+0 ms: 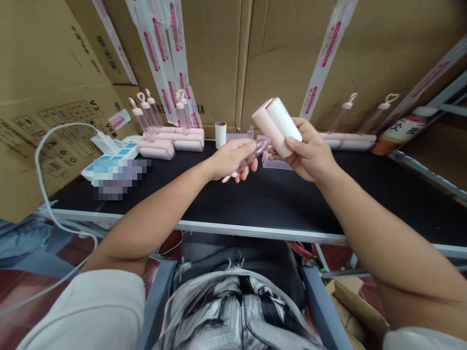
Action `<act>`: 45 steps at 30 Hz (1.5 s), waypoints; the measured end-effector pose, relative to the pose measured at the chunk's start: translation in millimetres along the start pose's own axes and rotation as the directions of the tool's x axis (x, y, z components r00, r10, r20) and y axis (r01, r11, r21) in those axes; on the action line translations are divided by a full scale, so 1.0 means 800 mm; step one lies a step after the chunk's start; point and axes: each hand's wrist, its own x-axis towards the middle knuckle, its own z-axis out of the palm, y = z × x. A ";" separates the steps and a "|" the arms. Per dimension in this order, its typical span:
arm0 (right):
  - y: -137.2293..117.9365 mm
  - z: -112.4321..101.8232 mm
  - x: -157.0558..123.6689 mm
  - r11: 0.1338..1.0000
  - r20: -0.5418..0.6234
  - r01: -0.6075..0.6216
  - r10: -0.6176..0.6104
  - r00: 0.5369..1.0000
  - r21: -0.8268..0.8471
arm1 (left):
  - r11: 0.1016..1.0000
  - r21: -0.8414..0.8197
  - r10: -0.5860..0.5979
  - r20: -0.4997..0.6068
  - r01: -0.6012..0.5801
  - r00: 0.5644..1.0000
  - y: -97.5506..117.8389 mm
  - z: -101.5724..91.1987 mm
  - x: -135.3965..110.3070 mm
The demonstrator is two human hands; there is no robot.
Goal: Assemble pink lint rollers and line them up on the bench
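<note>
Above the middle of the black table, my left hand (239,158) is closed around a clear pink lint roller handle (258,148) with a pale loop at its lower end. My right hand (310,150) grips a lint roller head: a white sticky-paper roll (285,120) in a light pink cover (268,127), tilted. The handle's tip meets the lower left side of the head; whether it is joined there is hidden. Behind my hands, a white paper roll with a brown core (221,135) stands upright. A clear pinkish plastic piece (277,162) lies beneath my right hand.
Several lint rollers (188,141) with upright handles stand at the back left; two more (359,141) are at the back right. A bottle (403,129) leans at the far right. A power strip (113,158) with a white cable sits left. Cardboard (277,58) walls the rear.
</note>
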 end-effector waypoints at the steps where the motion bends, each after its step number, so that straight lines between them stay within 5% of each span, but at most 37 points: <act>1: 0.000 -0.001 0.000 1.000 -0.002 -0.002 0.002 1.000 -0.010 | 1.000 0.002 0.006 0.000 -0.006 1.000 0.000 0.000 0.000; 15: 0.004 0.003 -0.003 0.980 -0.006 0.151 -0.153 0.988 -0.130 | 1.000 0.001 0.006 -0.020 -0.006 1.000 0.015 -0.002 -0.012; 23: -0.005 0.012 -0.012 0.974 -0.074 0.060 -0.077 0.994 -0.217 | 0.998 0.060 0.004 -0.038 -0.002 0.999 0.020 -0.001 -0.014; 31: -0.003 0.016 -0.013 0.962 -0.088 0.095 -0.121 0.989 -0.257 | 0.985 0.171 0.012 -0.082 0.002 0.997 0.019 -0.001 -0.012; 45: 0.013 0.015 -0.003 0.972 -0.074 0.036 -0.055 0.996 -0.233 | 0.989 0.140 -0.032 -0.100 0.046 0.994 0.015 0.001 -0.011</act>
